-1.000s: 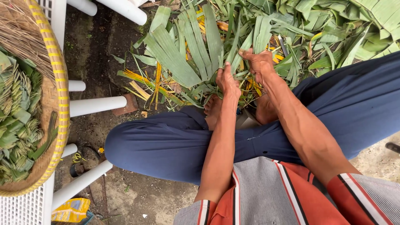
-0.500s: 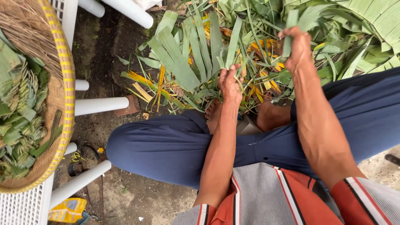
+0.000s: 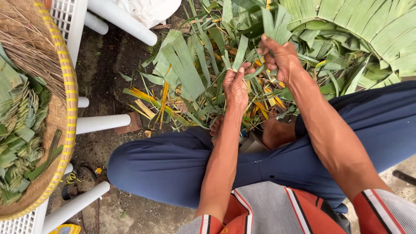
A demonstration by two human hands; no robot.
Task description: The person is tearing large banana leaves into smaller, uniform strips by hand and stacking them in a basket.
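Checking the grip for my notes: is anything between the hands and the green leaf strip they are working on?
Nothing visible: the left hand and right hand both pinch the narrow green leaf strip directly.

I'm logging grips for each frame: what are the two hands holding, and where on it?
Both hold green leaf strips: the left hand pinches one near its lower end, the right hand grips strips partway up.

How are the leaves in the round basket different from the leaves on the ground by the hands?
The leaves in the basket are folded into neat little bundles; the leaves on the ground are long, loose strips lying every which way. The basket ones are all green; some ground ones are yellow. Both hands, left hand and right hand, hold loose strips. Both piles are mostly green.
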